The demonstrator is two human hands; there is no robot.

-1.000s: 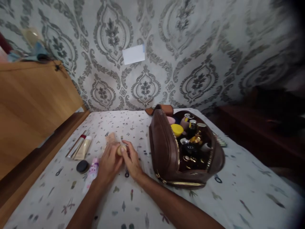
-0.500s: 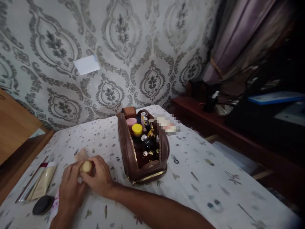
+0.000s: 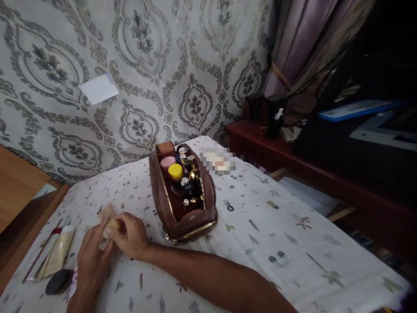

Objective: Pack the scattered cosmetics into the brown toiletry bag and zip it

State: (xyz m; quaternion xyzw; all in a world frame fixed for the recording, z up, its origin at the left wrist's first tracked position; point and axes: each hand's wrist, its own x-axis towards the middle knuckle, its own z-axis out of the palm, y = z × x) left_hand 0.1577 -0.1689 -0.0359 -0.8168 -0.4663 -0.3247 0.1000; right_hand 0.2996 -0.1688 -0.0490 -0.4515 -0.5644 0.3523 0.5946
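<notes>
Both my hands are together at the lower left, above the patterned sheet. My left hand [image 3: 92,256] is closed around the lower part of a small container with a round beige cap [image 3: 114,223]; its body is mostly hidden by the fingers. The fingers and thumb of my right hand [image 3: 133,237] press on that cap. Just beyond the hands lies a flat beige piece [image 3: 107,211], partly covered. To their right stands an open brown toiletry bag [image 3: 158,198], holding a pink lid [image 3: 168,163], a yellow lid [image 3: 175,172] and several bottles [image 3: 189,188].
Left of my hands lie a cream tube [image 3: 60,252], a silver tube [image 3: 41,257] and a black rounded object [image 3: 58,281]. A blurred-out item [image 3: 218,161] lies behind the bag. A dark red desk [image 3: 254,141] runs along the right, a wooden panel [image 3: 22,182] on the left.
The camera view has turned slightly right, shifting the bag and wall leftward. My right thumb has come across the beige cap, which now looks more tilted. Both hands remain on the container.
</notes>
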